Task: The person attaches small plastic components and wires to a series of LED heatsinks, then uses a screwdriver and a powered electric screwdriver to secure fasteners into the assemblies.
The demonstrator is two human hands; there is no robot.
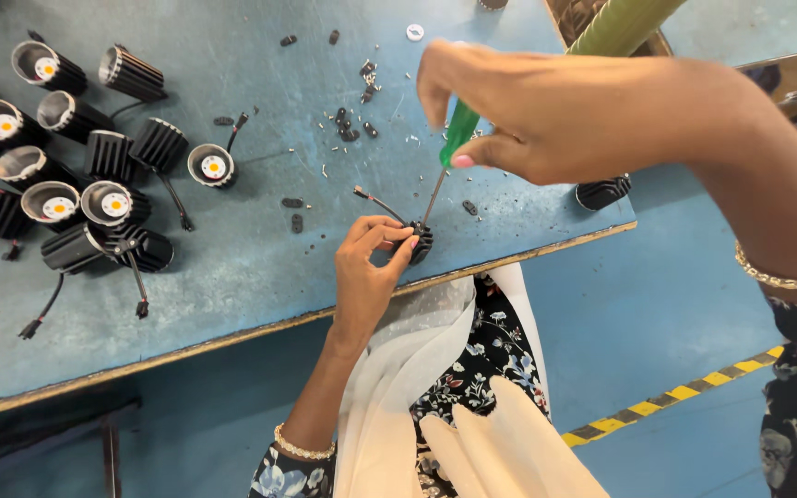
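On the left part of the blue counter [232, 277], a cluster of black finned lamp housings [66, 166] is laid out, some turned up to show a pale disc with an orange centre, several trailing short black leads with plugs. One single housing [211, 166] is set apart, just right of the cluster, face up.

Near the counter's front edge, at centre, a small black finned part [422, 243] is held. It is pinched by the left hand [368, 272], whose grip is clenched on it with thumb and fingers curled round its rim; a thin lead [375, 198] is seen rising from it toward the upper left. A gold bangle is worn on the left wrist.

Above that, small screws and black clips [354, 124] are scattered loose on the counter.

To the right, a green-handled screwdriver [459, 134] is grasped by the right hand [555, 111], grip closed round the handle; its shaft is angled down, tip meeting the finned part. A further black finned piece [603, 192] is partly hidden under that hand. A gold bracelet is worn on the right wrist. Yellow-and-black floor tape [684, 392] is noted at lower right.
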